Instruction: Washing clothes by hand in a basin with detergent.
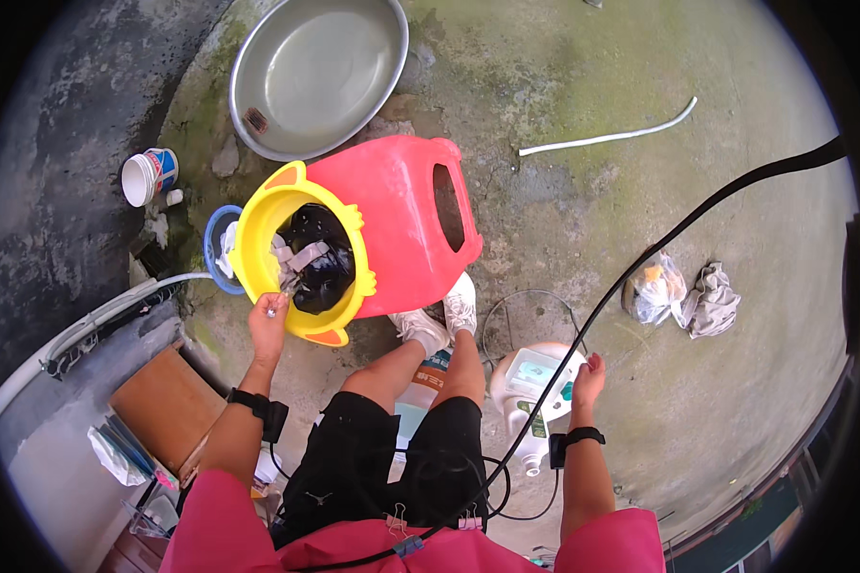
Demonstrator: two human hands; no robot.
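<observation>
My left hand (pixel 267 327) is at the near-left rim of a yellow basin (pixel 248 244) with cat-ear shapes. Its fingers are pinched together, and what they hold, if anything, is too small to make out. In the basin lies shiny black fabric (pixel 327 282) with greyish-pink strips (pixel 306 256) across it. The basin rests against a red plastic stand (pixel 392 201) with an oval hole. On the right, my right hand (pixel 590 380) hovers beside a low whitish stool (pixel 556 355), fingers loosely curled and seemingly holding nothing. A white bottle (pixel 527 430) and a pale green packet (pixel 532 371) are at the stool.
A large metal tub (pixel 320 81) stands at the far side. A blue basin (pixel 218 258) and a small white bucket (pixel 140 180) are left. A white hose piece (pixel 610 138), plastic bag (pixel 655 289) and grey cloth (pixel 713 301) lie right. A black cable (pixel 640 253) crosses the view.
</observation>
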